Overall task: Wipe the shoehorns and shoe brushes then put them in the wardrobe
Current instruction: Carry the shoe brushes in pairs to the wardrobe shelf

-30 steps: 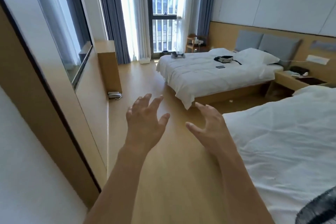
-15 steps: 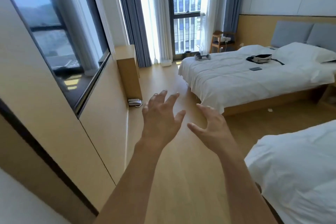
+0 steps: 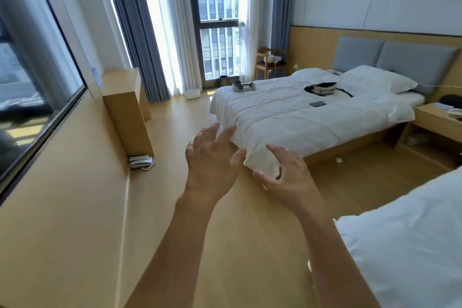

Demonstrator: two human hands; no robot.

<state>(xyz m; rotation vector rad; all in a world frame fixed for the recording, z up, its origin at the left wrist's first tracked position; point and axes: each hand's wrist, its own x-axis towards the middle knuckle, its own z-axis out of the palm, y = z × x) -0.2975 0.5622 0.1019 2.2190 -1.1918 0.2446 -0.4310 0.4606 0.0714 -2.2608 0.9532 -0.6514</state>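
Near the far bed's [image 3: 287, 117] foot edge lie small grey items [image 3: 243, 87], perhaps brushes, too blurred to tell. Left hand [image 3: 212, 160] and right hand [image 3: 287, 172] hover spread, holding nothing.

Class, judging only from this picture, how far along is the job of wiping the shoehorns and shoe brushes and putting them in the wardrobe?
Nothing looks done. The left hand and right hand are both out in front over the wooden floor, fingers spread, holding nothing. No shoehorn, brush, cloth or wardrobe can be made out in view. Finding, wiping and storing them all remains.
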